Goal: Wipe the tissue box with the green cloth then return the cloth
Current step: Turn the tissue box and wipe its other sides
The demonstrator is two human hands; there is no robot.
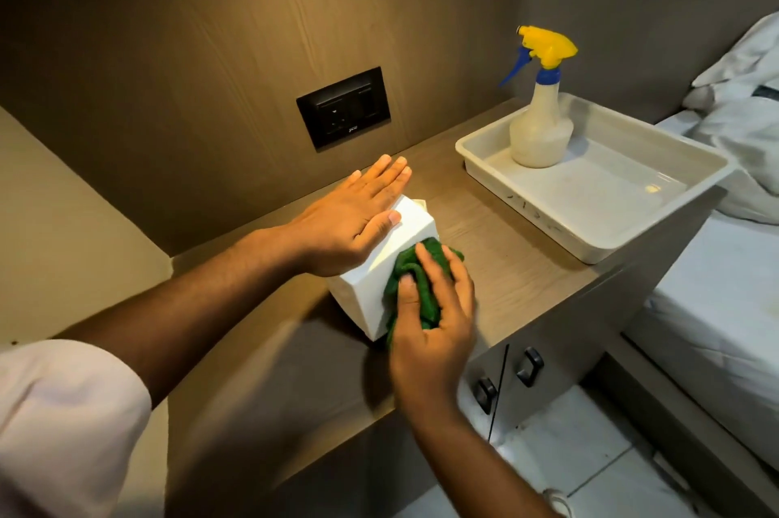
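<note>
The tissue box (pixel 390 260), white and plain, stood on the wooden tabletop (pixel 506 264) just left of its middle, out from the wall panel and well apart from the tray.

Furthest left, the left hand (pixel 354 218) lay flat over the top of the box, fingers straight and close together, the thumb along the upper edge. Its grip was spread and pinched nothing; it seemed there only to press down and keep the light box from sliding under the rubbing.

Next came the green cloth (pixel 415 285), bunched against the side of the box that faced the tray. The right hand (pixel 434 315) pressed it there, fingers curled over the folds and the thumb tucked into them, so that the grip was closed on the cloth and the cloth touched the box. The blur of that hand suggested a wiping stroke under way, so the wiping step looked in hand and the return not yet begun.

Further right sat the shallow white tray (pixel 691 167), with a spray bottle (pixel 541 125) upright in its far corner. The rest of the tray lay bare, a likely home for the cloth. Beyond it was the bed (pixel 716 298).
</note>
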